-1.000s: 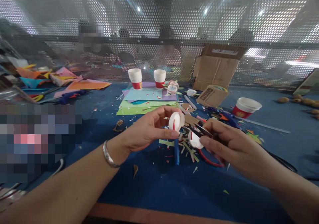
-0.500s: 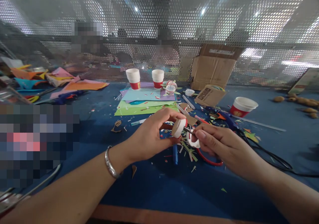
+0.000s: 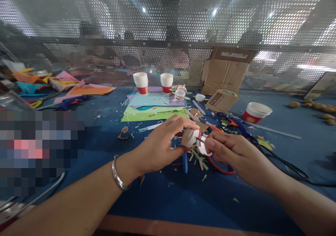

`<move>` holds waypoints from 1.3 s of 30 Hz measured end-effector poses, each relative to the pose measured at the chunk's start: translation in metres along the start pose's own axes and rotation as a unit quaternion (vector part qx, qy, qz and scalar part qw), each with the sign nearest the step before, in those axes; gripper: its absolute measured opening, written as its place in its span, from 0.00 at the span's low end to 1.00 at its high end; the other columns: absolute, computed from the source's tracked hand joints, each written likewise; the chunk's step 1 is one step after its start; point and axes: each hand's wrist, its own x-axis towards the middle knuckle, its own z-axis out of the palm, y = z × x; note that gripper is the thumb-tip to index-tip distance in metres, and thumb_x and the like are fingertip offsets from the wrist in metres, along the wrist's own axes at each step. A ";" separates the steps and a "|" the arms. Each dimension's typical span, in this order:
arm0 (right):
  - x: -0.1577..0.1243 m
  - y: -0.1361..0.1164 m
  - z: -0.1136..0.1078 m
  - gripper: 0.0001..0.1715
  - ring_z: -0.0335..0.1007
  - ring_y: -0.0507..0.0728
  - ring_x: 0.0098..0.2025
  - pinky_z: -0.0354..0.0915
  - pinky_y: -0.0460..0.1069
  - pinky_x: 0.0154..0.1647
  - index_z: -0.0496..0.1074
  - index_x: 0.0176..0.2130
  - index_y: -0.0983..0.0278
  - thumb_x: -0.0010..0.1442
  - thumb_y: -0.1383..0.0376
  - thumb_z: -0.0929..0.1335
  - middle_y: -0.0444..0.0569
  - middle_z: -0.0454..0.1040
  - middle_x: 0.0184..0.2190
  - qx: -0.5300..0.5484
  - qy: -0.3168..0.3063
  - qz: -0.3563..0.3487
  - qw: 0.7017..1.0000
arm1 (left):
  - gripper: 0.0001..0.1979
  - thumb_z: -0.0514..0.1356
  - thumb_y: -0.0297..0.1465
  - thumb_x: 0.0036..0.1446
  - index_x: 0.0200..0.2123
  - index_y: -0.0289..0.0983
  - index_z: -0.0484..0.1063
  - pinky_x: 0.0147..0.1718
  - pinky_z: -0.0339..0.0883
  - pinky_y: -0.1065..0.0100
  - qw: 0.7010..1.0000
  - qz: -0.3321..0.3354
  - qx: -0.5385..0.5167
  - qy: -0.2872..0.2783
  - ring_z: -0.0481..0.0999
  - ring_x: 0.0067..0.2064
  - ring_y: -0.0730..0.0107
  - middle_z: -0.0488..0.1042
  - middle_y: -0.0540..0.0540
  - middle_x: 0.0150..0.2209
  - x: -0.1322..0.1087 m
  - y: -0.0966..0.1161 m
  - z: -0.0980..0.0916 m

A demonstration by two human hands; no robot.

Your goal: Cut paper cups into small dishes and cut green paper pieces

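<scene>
Above the broad blue tabletop (image 3: 199, 204), the bare left hand (image 3: 164, 139) and right hand (image 3: 229, 147) are close together mid-scene. The left pinches a short, round white-and-red paper piece (image 3: 191, 138), seemingly unfinished; a leafy white-and-red paper ornament (image 3: 180, 94) at the far side looks complete. The right grips a slim dark tool (image 3: 200, 140), its tip at the pinched piece

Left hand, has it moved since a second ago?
Yes. Against the green paper, the left hand has shifted slightly right and lower in the view.
</scene>
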 end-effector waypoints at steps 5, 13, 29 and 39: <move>0.000 -0.001 0.000 0.27 0.44 0.49 0.23 0.43 0.46 0.20 0.62 0.29 0.62 0.70 0.46 0.60 0.38 0.50 0.22 -0.009 -0.004 -0.005 1.000 | 0.26 0.62 0.20 0.56 0.56 0.45 0.66 0.60 0.63 0.54 0.999 0.030 0.043 -0.003 0.67 0.61 0.57 0.69 0.44 0.57 0.000 -0.001 -0.002; 0.000 -0.001 -0.001 0.27 0.45 0.49 0.24 0.44 0.46 0.21 0.62 0.29 0.62 0.69 0.45 0.60 0.38 0.51 0.23 -0.017 0.000 -0.010 1.000 | 0.25 0.64 0.24 0.57 0.56 0.45 0.67 0.56 0.66 0.53 0.999 -0.033 -0.033 -0.010 0.70 0.58 0.55 0.71 0.43 0.57 -0.002 0.001 -0.005; 0.000 -0.004 0.000 0.27 0.51 0.50 0.26 0.50 0.46 0.25 0.68 0.33 0.63 0.69 0.45 0.61 0.40 0.57 0.24 -0.054 -0.011 0.002 0.998 | 0.23 0.70 0.36 0.53 0.50 0.41 0.69 0.43 0.72 0.60 0.984 -0.132 -0.120 0.002 0.77 0.45 0.60 0.75 0.43 0.48 0.001 0.000 -0.001; 0.000 -0.004 -0.001 0.26 0.54 0.51 0.27 0.51 0.47 0.27 0.68 0.32 0.63 0.70 0.47 0.60 0.40 0.60 0.24 -0.102 -0.008 -0.002 0.995 | 0.22 0.70 0.29 0.52 0.50 0.43 0.71 0.43 0.73 0.63 0.995 -0.093 -0.029 0.025 0.74 0.49 0.59 0.72 0.44 0.50 -0.002 0.000 0.002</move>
